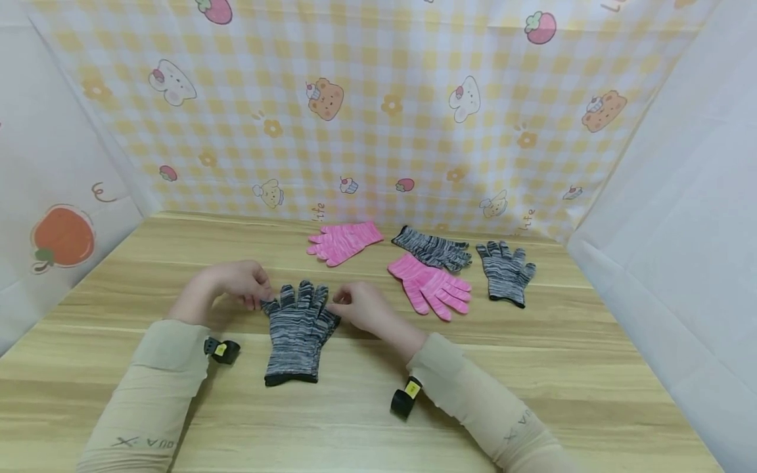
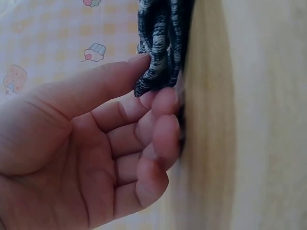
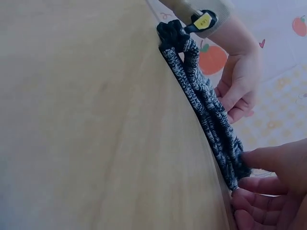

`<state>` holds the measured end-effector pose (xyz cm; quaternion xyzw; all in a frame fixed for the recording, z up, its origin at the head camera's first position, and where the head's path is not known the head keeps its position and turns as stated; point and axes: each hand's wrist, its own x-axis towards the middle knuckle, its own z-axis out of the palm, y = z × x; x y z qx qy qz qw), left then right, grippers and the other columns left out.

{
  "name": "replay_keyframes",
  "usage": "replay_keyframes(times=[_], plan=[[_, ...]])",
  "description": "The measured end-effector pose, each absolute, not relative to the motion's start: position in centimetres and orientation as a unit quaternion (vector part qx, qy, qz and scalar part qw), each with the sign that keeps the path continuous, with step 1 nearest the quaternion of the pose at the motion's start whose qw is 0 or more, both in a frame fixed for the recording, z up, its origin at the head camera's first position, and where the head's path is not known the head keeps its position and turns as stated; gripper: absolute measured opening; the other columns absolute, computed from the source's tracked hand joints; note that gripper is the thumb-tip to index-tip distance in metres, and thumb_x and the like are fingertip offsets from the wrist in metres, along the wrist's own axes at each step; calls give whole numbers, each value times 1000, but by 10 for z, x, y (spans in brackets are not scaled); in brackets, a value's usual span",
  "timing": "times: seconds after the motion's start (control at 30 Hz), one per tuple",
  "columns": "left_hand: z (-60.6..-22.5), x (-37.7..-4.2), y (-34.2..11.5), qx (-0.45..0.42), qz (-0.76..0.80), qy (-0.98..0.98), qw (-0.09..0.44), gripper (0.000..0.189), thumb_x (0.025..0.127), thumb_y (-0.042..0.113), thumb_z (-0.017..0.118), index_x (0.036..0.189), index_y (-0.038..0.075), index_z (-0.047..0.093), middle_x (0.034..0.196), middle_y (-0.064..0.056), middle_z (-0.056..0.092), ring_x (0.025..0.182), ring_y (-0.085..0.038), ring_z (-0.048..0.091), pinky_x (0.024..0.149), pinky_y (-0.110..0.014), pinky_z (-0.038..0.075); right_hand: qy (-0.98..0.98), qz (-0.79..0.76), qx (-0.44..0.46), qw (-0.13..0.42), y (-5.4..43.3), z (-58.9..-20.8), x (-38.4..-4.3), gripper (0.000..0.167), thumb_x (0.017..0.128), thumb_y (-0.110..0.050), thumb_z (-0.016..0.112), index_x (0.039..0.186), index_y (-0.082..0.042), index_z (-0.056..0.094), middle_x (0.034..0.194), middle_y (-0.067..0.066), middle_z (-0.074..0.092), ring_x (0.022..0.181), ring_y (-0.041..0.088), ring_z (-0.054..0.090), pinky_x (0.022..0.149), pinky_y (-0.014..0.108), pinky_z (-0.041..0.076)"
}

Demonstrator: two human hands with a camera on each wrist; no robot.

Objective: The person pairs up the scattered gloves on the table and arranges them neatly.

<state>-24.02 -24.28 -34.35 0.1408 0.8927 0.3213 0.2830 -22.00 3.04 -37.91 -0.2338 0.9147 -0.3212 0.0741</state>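
Note:
A grey-and-black knitted glove (image 1: 294,338) lies on the table in front of the person, fingers pointing to the back wall. A second layer of the same knit shows under its right side, and the right wrist view shows two layers stacked. My left hand (image 1: 241,282) pinches a fingertip at the glove's left edge between thumb and forefinger; the left wrist view shows the glove fingertip (image 2: 156,62) there. On the other side, my right hand (image 1: 368,309) pinches the knit at the upper right edge, thumb above and forefinger below in the right wrist view.
Behind lie a pink glove (image 1: 345,243), another pink glove (image 1: 430,289) overlapping a grey-and-black glove (image 1: 430,247), and a further grey-and-black glove (image 1: 506,274) to the right. A patterned cloth (image 1: 378,131) hangs at the table's back edge, with white cloth on both sides.

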Motion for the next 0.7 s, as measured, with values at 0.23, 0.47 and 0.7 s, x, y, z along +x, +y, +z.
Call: replay_keyframes(times=[0.23, 0.47, 0.7], plan=[[-346, -242, -245, 142, 338, 889, 272, 14, 92, 10, 61, 84, -1, 67, 69, -5, 63, 61, -15, 59, 55, -26, 48, 925, -284, -243, 69, 24, -379, -223, 15, 83, -21, 75, 75, -14, 66, 70, -8, 59, 66, 9, 53, 60, 22, 45], [-348, -242, -246, 141, 343, 888, 272, 15, 93, 11, 61, 83, 1, 65, 70, -5, 63, 61, -15, 59, 56, -27, 48, 925, -277, -250, 74, 22, -380, -225, 9, 84, -18, 75, 84, -14, 67, 74, -7, 60, 71, 9, 55, 65, 23, 47], [-349, -243, -246, 139, 342, 888, 272, 15, 93, 12, 61, 84, 1, 65, 70, -5, 62, 61, -15, 58, 56, -27, 47, 921, -257, -284, 75, 24, -382, -227, 30, 87, -18, 71, 116, -14, 68, 74, -6, 57, 66, 11, 52, 58, 23, 43]])
